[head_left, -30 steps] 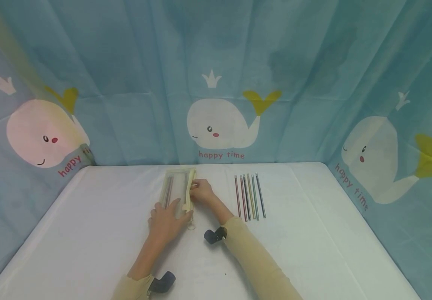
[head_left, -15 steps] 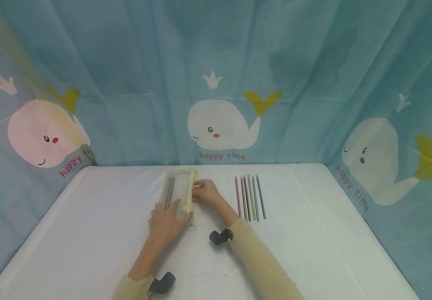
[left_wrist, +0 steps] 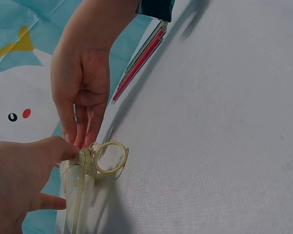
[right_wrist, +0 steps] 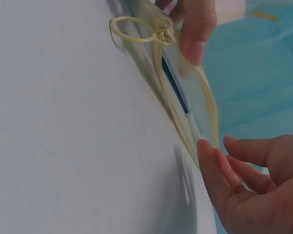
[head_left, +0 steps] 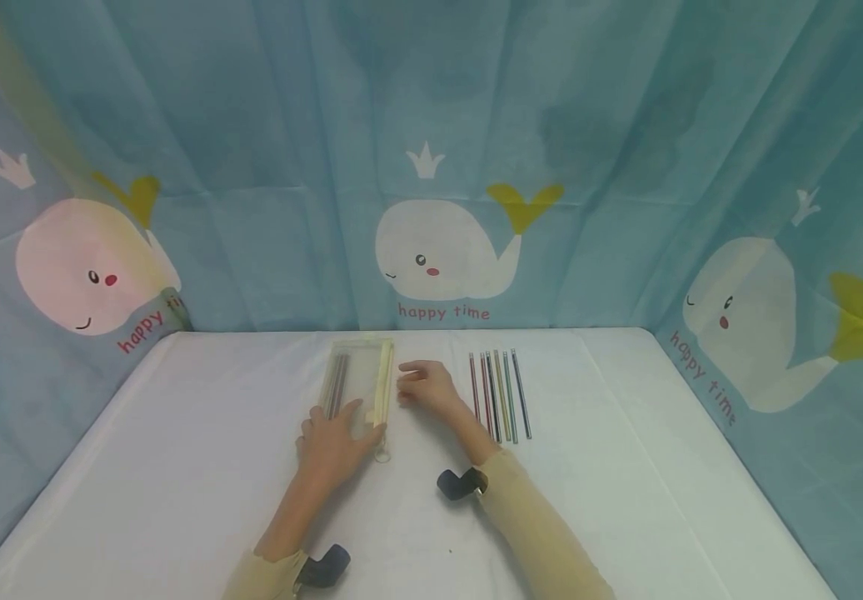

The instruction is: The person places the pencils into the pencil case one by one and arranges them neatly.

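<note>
A pale-yellow zippered pencil case [head_left: 364,367] with a clear mesh face lies flat on the white table. Several pencils show through it [head_left: 337,383]; one dark blue pencil [right_wrist: 175,85] appears through its gaping mouth in the right wrist view. Spread fingers of my left hand [head_left: 334,442] rest on the near part of the case, with the thumb by the zip end and its ring [left_wrist: 111,157]. My right hand [head_left: 429,390] hovers just right of the mouth, loosely bent and holding nothing.
To the right, several coloured pencils [head_left: 501,392] lie side by side in a row, partly behind the right wrist. A blue curtain [head_left: 289,250] with whale prints encloses the back and sides of the white table [head_left: 626,500].
My right hand has let go of the case's zip edge and moved right, apart from it. The lifted edge has settled flatter. My left hand has stayed in place.
</note>
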A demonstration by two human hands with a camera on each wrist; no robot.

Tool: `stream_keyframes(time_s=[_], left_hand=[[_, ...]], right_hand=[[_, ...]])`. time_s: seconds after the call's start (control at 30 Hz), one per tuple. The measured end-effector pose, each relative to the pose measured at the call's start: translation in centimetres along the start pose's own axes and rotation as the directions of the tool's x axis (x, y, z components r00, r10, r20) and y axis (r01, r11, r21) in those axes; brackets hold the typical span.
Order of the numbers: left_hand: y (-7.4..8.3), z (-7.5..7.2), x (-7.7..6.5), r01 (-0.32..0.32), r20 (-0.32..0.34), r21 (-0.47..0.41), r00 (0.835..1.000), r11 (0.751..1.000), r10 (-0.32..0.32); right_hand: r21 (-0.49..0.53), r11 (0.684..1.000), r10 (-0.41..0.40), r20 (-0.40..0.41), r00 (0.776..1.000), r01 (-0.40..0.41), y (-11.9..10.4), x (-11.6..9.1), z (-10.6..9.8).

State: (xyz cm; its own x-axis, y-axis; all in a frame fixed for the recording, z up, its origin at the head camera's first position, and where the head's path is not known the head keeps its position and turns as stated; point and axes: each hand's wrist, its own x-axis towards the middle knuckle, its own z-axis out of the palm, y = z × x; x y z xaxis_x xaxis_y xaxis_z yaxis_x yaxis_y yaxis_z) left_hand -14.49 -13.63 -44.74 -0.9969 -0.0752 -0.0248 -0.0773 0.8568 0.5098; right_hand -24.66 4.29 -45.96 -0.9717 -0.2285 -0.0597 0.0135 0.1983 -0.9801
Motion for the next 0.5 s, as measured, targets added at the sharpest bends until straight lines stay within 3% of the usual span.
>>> stream_keyframes(time_s=[0.5], left_hand=[[-0.1,0.2,0.0,0.008,-0.004,-0.006,1.0,1.0,-0.008]], right_hand=[[-0.071,0.997,0.005,-0.059,0.998,-0.009,-0.5,-1.6,-2.3]])
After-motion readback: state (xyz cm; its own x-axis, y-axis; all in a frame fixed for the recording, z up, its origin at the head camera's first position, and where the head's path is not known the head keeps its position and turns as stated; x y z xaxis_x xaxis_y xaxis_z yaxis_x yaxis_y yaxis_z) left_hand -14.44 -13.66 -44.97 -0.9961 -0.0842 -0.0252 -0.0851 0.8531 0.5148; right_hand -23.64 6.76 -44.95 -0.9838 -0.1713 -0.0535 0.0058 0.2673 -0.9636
